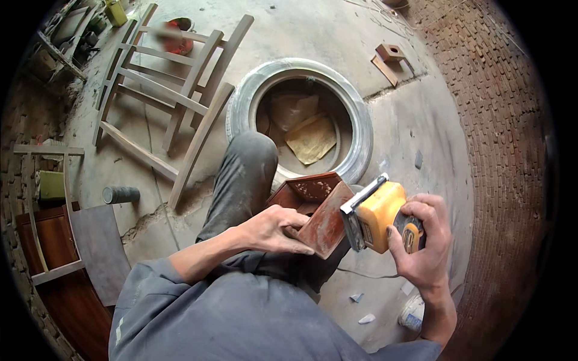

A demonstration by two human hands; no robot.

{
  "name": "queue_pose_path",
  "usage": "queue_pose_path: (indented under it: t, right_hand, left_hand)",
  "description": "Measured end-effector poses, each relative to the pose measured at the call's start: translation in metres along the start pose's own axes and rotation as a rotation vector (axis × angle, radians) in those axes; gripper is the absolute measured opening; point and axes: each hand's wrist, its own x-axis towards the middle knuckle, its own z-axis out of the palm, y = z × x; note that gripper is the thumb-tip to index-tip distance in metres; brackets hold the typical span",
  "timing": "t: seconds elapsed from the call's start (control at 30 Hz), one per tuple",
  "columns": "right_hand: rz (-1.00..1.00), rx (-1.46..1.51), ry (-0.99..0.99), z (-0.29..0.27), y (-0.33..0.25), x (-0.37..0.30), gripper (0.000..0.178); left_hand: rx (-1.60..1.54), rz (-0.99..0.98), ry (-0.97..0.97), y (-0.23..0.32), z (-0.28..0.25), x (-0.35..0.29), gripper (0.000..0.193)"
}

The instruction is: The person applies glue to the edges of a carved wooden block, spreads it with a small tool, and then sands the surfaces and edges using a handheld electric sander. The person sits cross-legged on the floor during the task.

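Observation:
My left hand (278, 230) grips the near edge of a reddish-brown wooden box (325, 221) that rests on my lap, tilted on its side. Whitish, worn patches mark the box's outer face, and part of its hollow inside shows. To the right, my right hand (424, 231) is wrapped round a yellow and black electric sander (382, 216). The sander's flat pad faces the box's right side, close to it; whether pad and wood touch, I cannot tell. A dark cord runs below the tool.
Ahead of my knees lies a dusty tire (241, 96) with yellowish sandpaper sheets (311, 139) inside. Wooden frames (198, 141) lie to the left, near a can (120, 194) and brown boards (90, 295). A small wooden block (390, 53) sits far right, by a brick surface (500, 150).

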Motion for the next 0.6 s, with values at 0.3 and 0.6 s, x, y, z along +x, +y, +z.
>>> queue_pose_path:
  t: [0.3, 0.6]
  right_hand:
    - [0.066, 0.065, -0.056, 0.023, 0.017, 0.011, 0.037]
    - [-0.160, -0.058, -0.222, 0.053, 0.006, 0.051, 0.039]
  left_hand:
    - [0.006, -0.192, 0.128, -0.031, -0.013, 0.001, 0.042]
    - [0.029, -0.128, 0.077, -0.048, -0.020, 0.000, 0.055]
